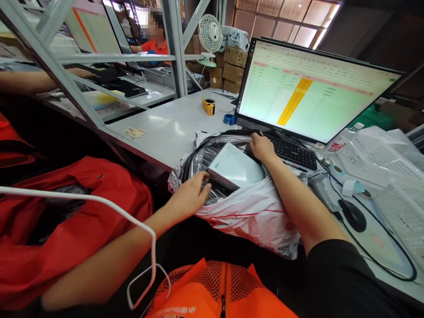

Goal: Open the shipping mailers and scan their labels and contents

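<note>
A white and red plastic bag (255, 210) gapes at the desk's front edge, with several dark items in clear wrapping (202, 152) inside. On top of them, tilted in the bag's mouth, lies a flat box (240, 165) with a pale top and a dark side. My left hand (190, 193) pinches the box's near left corner between thumb and fingers. At the far rim of the opening, my right hand (263, 149) is closed on the bag's edge; its fingertips are partly hidden.
Behind the bag stand a keyboard (294, 152) and a monitor (311, 92). A scanner (323, 192), mouse (353, 215) and cables lie right. Yellow tape (208, 107) and blue tape (229, 119) sit farther back. Left are a metal frame (179, 48), red bag (89, 221) and co-worker's arm (29, 81).
</note>
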`<state>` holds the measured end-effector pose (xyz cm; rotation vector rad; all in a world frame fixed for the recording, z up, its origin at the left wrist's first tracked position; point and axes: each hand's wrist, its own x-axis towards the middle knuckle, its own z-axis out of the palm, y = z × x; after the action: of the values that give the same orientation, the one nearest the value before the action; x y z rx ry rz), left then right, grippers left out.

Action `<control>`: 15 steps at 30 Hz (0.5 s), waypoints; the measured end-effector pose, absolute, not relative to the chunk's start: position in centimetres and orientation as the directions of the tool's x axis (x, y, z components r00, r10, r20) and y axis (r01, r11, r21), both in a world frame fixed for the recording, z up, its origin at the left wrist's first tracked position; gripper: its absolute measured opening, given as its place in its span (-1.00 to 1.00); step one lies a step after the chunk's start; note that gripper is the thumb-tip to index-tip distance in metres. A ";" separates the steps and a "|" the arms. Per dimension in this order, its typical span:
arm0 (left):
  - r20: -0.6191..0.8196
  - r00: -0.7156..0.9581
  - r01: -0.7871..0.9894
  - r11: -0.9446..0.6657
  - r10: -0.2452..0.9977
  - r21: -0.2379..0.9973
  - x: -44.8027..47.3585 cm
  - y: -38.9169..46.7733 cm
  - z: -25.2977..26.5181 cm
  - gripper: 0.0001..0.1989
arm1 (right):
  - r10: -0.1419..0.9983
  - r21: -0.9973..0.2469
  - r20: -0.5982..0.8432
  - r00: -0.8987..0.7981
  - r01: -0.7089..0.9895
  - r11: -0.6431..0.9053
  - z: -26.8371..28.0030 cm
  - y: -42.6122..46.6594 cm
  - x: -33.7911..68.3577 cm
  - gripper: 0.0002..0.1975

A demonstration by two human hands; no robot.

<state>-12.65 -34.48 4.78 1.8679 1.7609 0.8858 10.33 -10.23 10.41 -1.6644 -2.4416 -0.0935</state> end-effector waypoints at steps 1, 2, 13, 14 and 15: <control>0.107 -0.055 0.654 -0.045 0.993 0.755 -13.4 -32.8 5.2 -0.46 | 0.907 -0.093 0.187 -0.377 0.913 0.398 10.4 -10.7 9.8 -0.59; 0.040 -0.095 0.568 0.021 0.995 0.823 -14.0 -31.1 5.6 -0.29 | 0.895 -0.133 0.183 -0.407 0.892 0.432 10.3 -11.2 9.3 -0.58; -0.051 -0.410 0.405 0.232 0.911 0.885 -14.1 -24.5 7.6 -0.27 | 0.916 -0.576 0.233 -0.327 0.713 0.401 6.7 -14.1 8.2 -0.61; 0.009 -0.426 0.490 0.223 0.905 0.843 -13.7 -25.5 7.9 -0.26 | 0.918 -0.622 0.247 -0.310 0.675 0.396 6.8 -14.1 8.4 -0.62; 0.085 -0.420 0.558 0.183 0.903 0.809 -13.2 -26.8 8.3 -0.26 | 0.920 -0.664 0.255 -0.297 0.638 0.390 6.8 -14.2 8.7 -0.62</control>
<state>-13.20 -26.83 8.30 1.3725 2.0515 1.1240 8.75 -14.16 6.84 -1.3298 -2.0395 0.5953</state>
